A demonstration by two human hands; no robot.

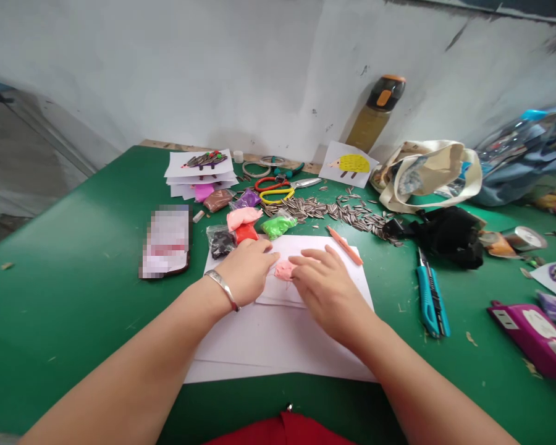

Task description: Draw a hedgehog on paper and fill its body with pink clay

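A flattened patch of pink modelling clay [283,271] lies on a small white sheet [278,297], with faint drawn lines around it. My right hand [331,289] is over the sheet's right side, fingers stretched and a little apart, the tips at the clay's right edge. My left hand [249,269] lies on the left side of the sheet, its fingers extended toward the clay and holding nothing. Larger white sheets [278,346] lie underneath. An orange pen [345,245] rests by the papers' upper right corner.
Bags of black clay [222,242] and green clay [279,225] sit beyond my hands. Behind them are scissors [278,193] and scattered sunflower seeds [306,209]. A phone [165,241] lies left; a teal utility knife [432,296] lies right. A bottle [375,114] stands by the wall.
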